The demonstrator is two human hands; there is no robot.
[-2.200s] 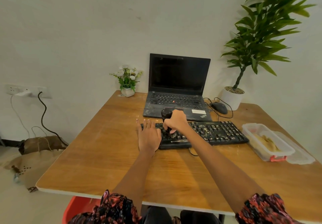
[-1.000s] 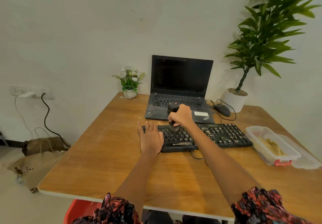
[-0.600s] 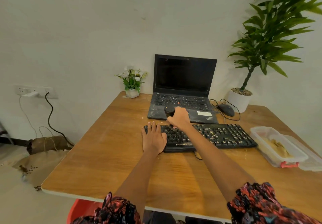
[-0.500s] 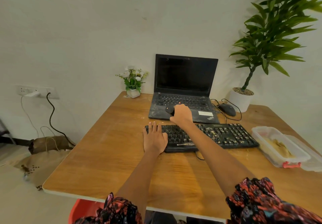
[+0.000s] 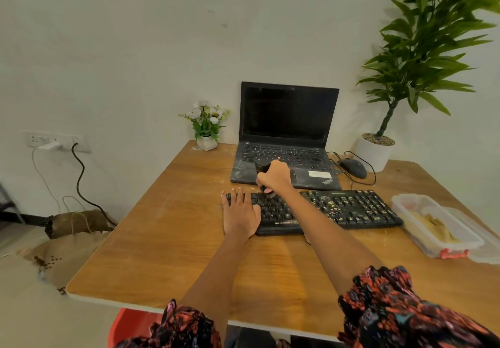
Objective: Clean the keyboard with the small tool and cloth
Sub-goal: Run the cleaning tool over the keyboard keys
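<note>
Right hand (image 5: pixel 274 175) fingers clenched round small black tool (image 5: pixel 262 168), over crumb-strewn black keyboard (image 5: pixel 338 209) centred on table (image 5: pixel 167 253). Left hand (image 5: pixel 239 213) flat, fingers released, at keyboard's nine o'clock end.

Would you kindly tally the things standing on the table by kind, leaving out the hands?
Keyboards: 1, keyboard
Laptops: 1, laptop
Mice: 1, mouse
Potted plants: 2, flower pot, tall plant
Plastic boxes: 1, box
Total: 6
</note>
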